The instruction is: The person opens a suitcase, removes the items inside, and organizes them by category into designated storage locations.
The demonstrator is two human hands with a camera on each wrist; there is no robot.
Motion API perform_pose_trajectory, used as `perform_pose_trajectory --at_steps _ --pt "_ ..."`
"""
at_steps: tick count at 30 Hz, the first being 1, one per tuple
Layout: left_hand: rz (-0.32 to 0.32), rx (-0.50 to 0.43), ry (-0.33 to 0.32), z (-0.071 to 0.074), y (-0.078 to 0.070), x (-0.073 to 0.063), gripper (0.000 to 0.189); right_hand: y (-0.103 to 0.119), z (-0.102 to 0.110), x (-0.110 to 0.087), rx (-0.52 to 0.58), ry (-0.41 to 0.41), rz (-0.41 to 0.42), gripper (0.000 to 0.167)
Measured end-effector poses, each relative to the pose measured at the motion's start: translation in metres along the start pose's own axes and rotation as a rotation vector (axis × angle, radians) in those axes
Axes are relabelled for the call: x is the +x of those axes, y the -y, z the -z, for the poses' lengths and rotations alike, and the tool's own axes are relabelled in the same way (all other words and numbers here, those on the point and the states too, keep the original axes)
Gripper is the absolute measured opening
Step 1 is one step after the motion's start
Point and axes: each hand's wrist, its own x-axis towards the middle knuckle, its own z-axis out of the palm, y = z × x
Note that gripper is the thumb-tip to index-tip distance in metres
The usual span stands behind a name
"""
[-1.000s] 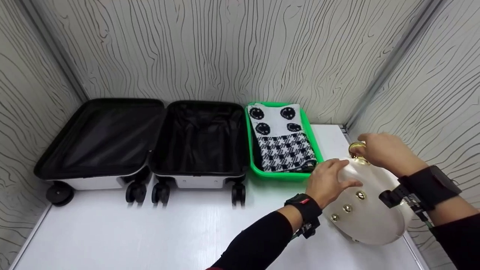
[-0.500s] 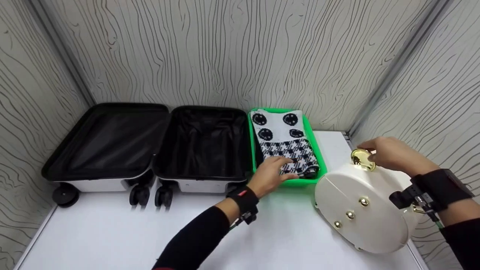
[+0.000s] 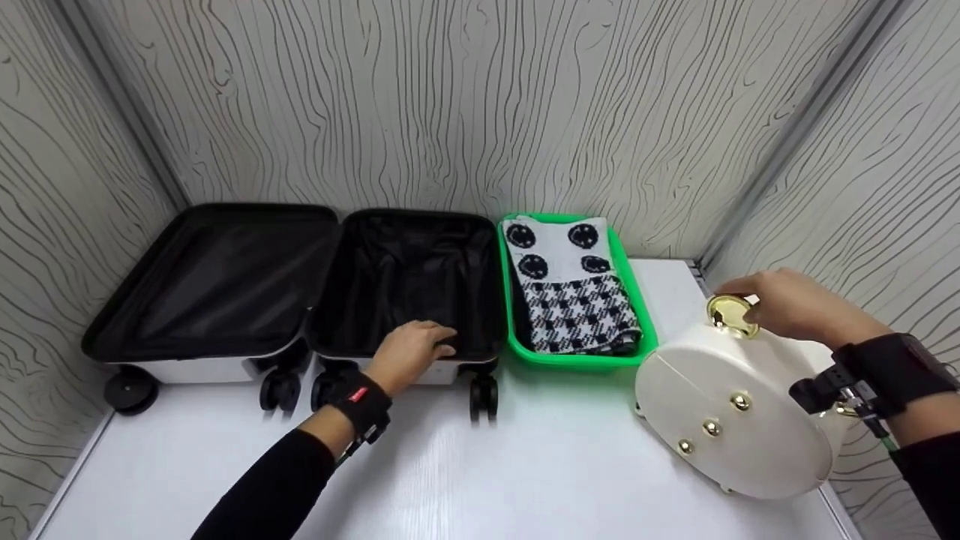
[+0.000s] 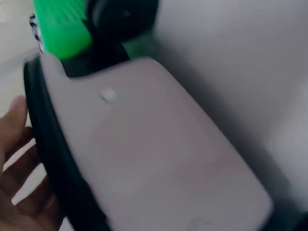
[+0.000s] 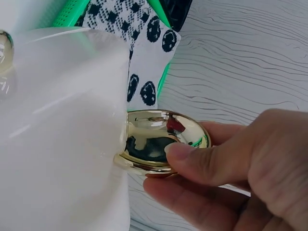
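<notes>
My right hand pinches a shiny gold knob between thumb and fingers. The knob sits at the end of a cream oval container with several small gold studs on its flat face; its exact kind is unclear. At the near edge of the suitcase's right half, my left hand hovers with loosely bent fingers and nothing in them. In the left wrist view the fingers are beside the suitcase's dark rim; whether they touch it I cannot tell.
The suitcase lies spread, its lined left half beside the right one, with black wheels facing me. A green basket holds folded black-and-white patterned cloth. Wood-grain panels close off the back and sides of the white tabletop.
My left hand has swung left from the cream container, past the green basket, to the suitcase. My right hand keeps its pinch on the gold knob.
</notes>
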Motion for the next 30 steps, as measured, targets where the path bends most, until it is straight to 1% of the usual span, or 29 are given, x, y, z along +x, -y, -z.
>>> perform_pose_trajectory --at_steps 3,7,10,11,14,17,19,21,23,24,26,28,30 --pt "0.016 -0.069 -0.006 0.003 0.011 -0.004 0.021 -0.004 0.0 0.002 -0.012 -0.014 0.011 0.047" --pt "0.054 -0.168 0.05 0.005 0.017 -0.007 0.019 -0.012 0.0 0.004 -0.039 -0.042 0.031 0.046" --pt "0.064 -0.184 0.086 0.005 0.015 -0.007 0.019 -0.02 -0.001 0.005 -0.044 -0.065 0.03 0.047" --pt "0.056 -0.176 0.087 0.005 0.014 -0.007 0.017 -0.022 -0.002 0.006 -0.045 -0.072 0.027 0.047" --pt "0.034 -0.143 0.053 0.002 0.012 -0.009 0.014 -0.03 -0.004 0.009 -0.057 -0.097 0.019 0.048" --pt "0.008 -0.105 -0.016 -0.003 0.01 -0.013 0.009 -0.034 -0.008 0.01 -0.07 -0.126 0.005 0.046" --pt "0.004 -0.078 -0.066 -0.008 0.008 -0.015 0.008 -0.034 -0.01 0.01 -0.069 -0.142 -0.013 0.046" --pt "0.006 -0.038 -0.113 -0.012 0.005 -0.017 0.008 -0.031 -0.011 0.011 -0.044 -0.14 -0.054 0.042" --pt "0.008 0.018 -0.157 -0.014 0.001 -0.019 0.007 -0.024 -0.011 0.011 0.011 -0.125 -0.12 0.04" --pt "0.006 0.054 -0.18 -0.014 -0.001 -0.02 0.007 -0.019 -0.011 0.011 0.036 -0.124 -0.162 0.042" --pt "-0.004 0.129 -0.222 -0.015 -0.005 -0.021 0.009 -0.01 -0.01 0.012 0.071 -0.131 -0.26 0.054" --pt "-0.022 0.196 -0.258 -0.015 -0.008 -0.022 0.011 -0.001 -0.013 0.013 0.082 -0.166 -0.346 0.063" --pt "-0.043 0.232 -0.278 -0.014 -0.009 -0.023 0.012 0.005 -0.019 0.014 0.064 -0.227 -0.41 0.067"
